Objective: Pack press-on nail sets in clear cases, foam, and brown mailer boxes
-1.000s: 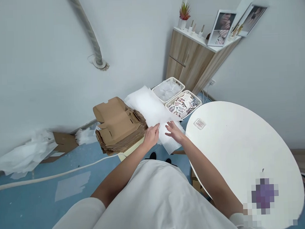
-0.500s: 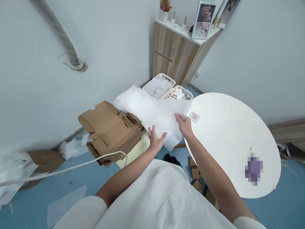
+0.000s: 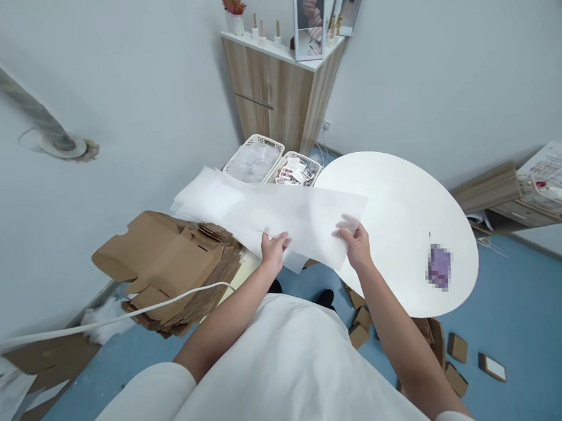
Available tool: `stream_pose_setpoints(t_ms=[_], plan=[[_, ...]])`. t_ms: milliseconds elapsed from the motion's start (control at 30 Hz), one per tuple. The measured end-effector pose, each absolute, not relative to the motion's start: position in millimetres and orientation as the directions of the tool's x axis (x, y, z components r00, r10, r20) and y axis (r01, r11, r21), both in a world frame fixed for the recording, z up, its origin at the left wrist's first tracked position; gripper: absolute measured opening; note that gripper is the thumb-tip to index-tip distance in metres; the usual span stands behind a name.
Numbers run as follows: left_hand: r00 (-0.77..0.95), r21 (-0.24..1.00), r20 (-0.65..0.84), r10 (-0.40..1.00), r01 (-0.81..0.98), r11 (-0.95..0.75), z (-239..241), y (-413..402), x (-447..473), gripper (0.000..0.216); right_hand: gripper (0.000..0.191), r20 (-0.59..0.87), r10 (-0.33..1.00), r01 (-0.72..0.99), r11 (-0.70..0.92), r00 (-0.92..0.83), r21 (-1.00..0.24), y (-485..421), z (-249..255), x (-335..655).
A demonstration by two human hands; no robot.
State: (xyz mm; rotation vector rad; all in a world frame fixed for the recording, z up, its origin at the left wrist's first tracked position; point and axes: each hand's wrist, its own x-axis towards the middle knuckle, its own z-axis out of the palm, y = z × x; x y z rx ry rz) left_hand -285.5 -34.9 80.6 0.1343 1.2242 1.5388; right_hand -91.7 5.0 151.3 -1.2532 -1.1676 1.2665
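Observation:
A thin, translucent white packing sheet [image 3: 304, 213] stretches in front of me, from the stack on the left to over the near left part of the white round table [image 3: 401, 231]. My left hand [image 3: 273, 250] has its near edge, thumb above and fingertips showing faintly through it. Farther right, my right hand [image 3: 358, 244] pinches the sheet near its right end, fingers underneath. More white sheets lie layered at the far left end, beside a pile of flattened cardboard boxes [image 3: 172, 251].
Two white baskets stand behind the sheet: one with clear plastic [image 3: 278, 143], one with small printed packets [image 3: 298, 173]. A white cable [image 3: 173, 297] crosses the cardboard. Small brown boxes [image 3: 458, 347] lie on the blue floor. A wood-grain cabinet [image 3: 267, 82] fills the corner.
My right hand has drawn the sheet's right end rightward over the table, hiding a small clear packet there. My left hand has closed on the near edge. The view has swung right.

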Motion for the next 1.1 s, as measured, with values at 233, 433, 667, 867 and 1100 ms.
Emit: stream_pose_setpoints(t_ms=[233,433,667,867,1100], plan=[[-0.277,0.935,-0.327,0.904,-0.237,0.266,82.5,-21.9,-231.6,0.072,0.087,-0.11,0.987,0.052,-0.117,0.117,-0.992,-1.4,144.9,0.0],[-0.221,0.964,-0.259,0.94,0.002,0.266,84.5,-9.2,-177.2,0.055,0.083,-0.039,0.993,0.269,-0.068,0.111,-0.961,-4.7,140.8,65.6],[-0.071,0.951,-0.305,0.95,0.037,0.308,77.4,7.0,-101.1,0.092,0.09,0.051,0.952,0.38,-0.071,0.303,-0.922,-47.3,104.9,142.5],[0.101,0.932,-0.319,0.942,0.212,0.293,51.9,17.9,-38.9,0.092,0.055,0.153,0.903,0.527,-0.091,0.401,-0.845,-97.4,64.6,190.8],[0.279,0.887,-0.405,0.871,0.349,0.301,33.3,28.1,14.3,0.092,0.038,0.119,0.896,0.578,-0.169,0.427,-0.799,-147.4,40.2,211.8]])
